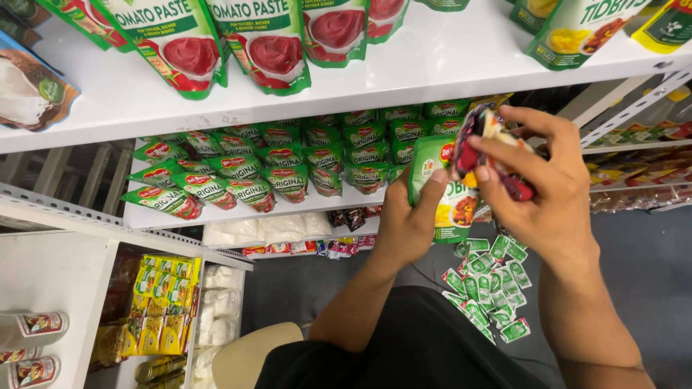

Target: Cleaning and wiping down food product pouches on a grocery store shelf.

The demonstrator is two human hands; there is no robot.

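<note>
Both hands raised in front of the shelf (432, 65). Left hand (407, 220) grips one green pouch (443, 194) from below, thumb across its front. Right hand (540, 187) pinches a red-dark packet (479, 148) just above it. Green sachets (490, 284) lie scattered on the floor below the right hand; count unclear.

Four green tomato-paste pouches (268, 43) are hanging over the top shelf (447, 61). Two hands are showing: the left (407, 223) and the right (551, 191). Roughly twenty green sachets (490, 284) are lying scattered on the floor (634, 288), overlapping.
</note>
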